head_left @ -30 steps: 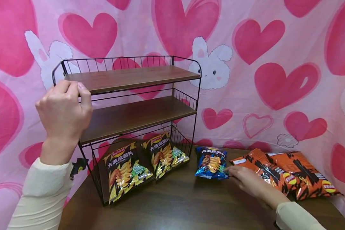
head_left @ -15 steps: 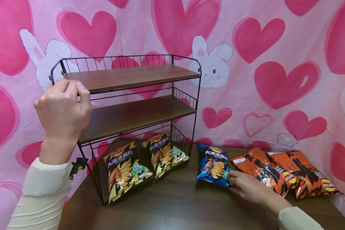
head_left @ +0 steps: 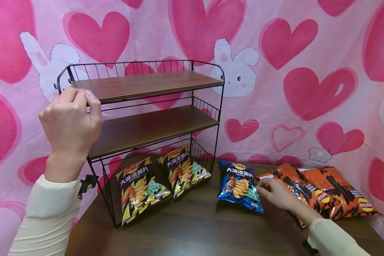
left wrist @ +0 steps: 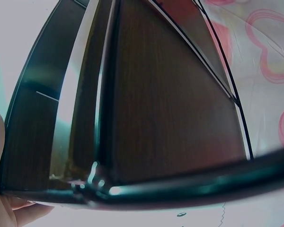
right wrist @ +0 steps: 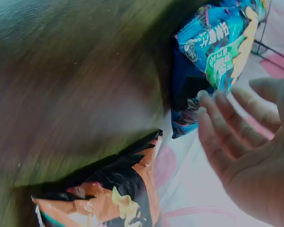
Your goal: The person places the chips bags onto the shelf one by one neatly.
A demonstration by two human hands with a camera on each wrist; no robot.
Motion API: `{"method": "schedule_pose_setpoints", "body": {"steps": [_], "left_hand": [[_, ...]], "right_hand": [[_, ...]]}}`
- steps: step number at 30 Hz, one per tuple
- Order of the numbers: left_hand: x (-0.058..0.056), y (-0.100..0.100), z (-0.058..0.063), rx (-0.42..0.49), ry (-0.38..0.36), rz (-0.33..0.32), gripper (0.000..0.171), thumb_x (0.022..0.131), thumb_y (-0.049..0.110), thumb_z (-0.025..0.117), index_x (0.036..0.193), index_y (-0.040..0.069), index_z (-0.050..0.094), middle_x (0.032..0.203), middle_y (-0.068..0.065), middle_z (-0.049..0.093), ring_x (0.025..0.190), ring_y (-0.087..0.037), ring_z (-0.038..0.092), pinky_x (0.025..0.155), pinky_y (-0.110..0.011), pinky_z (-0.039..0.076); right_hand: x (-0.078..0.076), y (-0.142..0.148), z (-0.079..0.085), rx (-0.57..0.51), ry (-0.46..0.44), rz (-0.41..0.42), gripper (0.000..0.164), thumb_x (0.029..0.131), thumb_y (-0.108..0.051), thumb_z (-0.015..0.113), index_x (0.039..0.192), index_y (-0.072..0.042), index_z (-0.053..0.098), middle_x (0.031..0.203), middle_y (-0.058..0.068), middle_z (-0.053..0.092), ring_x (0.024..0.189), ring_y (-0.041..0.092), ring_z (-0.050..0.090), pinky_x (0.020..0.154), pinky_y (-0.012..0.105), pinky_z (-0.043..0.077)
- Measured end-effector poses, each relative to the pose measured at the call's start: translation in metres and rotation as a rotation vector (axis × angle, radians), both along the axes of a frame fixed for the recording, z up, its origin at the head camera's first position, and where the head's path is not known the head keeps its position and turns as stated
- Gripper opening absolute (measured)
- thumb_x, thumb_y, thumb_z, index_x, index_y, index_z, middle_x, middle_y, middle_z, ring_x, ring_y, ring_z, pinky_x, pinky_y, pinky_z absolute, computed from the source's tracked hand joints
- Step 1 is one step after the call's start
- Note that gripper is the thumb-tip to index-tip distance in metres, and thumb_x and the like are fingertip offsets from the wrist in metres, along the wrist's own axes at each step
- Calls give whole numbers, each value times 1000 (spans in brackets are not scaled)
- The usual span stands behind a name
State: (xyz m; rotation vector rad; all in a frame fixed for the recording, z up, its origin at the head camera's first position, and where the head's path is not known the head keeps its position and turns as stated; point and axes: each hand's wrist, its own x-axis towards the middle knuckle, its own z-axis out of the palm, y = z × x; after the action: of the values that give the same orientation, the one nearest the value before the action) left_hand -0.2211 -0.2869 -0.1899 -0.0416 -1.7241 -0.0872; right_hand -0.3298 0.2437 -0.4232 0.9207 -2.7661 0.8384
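Observation:
My left hand is at the left front of a dark wire rack with wooden shelves, its fingers curled round the frame. In the left wrist view, fingertips show under the edge of the rack. My right hand is beside a blue bag of potato chips that lies face up on the table. In the right wrist view, the loosely bent fingers are right at the side of the blue bag, with the thumb held away.
Two black-and-yellow chip bags lean on the rack's bottom level. Orange chip bags overlap on the table at the right. A pink heart-patterned cloth hangs behind.
The blue chip bag has moved nearer and turned slightly, its lower end now further right. My right hand has followed along its right side, then lifted a little. The left hand stays put.

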Motion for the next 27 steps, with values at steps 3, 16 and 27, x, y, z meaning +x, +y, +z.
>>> {"method": "schedule_pose_setpoints", "body": {"steps": [3,16,27], "left_hand": [[0,0,1,4,1,1,54,104,28,39,90,-13,70,87,-27,67,72,-54,59,55,-65,41],[-1,0,2,-2,-1,1,54,104,29,38,89,-13,70,88,-27,67,71,-54,58,54,-65,41],[0,0,0,6,-3,3,54,104,29,39,89,-13,70,89,-26,68,70,-53,59,54,-65,40]], "right_hand": [[-6,2,-2,-58,-172,-91,14,102,-16,62,104,-3,68,84,2,67,66,13,63,56,30,52],[-16,-2,-23,-255,-764,-316,76,103,-51,54,134,17,40,100,17,69,83,24,71,69,46,61],[-16,-9,-32,-231,-757,-342,74,99,-50,60,127,17,47,91,13,73,81,25,72,66,44,62]]}}
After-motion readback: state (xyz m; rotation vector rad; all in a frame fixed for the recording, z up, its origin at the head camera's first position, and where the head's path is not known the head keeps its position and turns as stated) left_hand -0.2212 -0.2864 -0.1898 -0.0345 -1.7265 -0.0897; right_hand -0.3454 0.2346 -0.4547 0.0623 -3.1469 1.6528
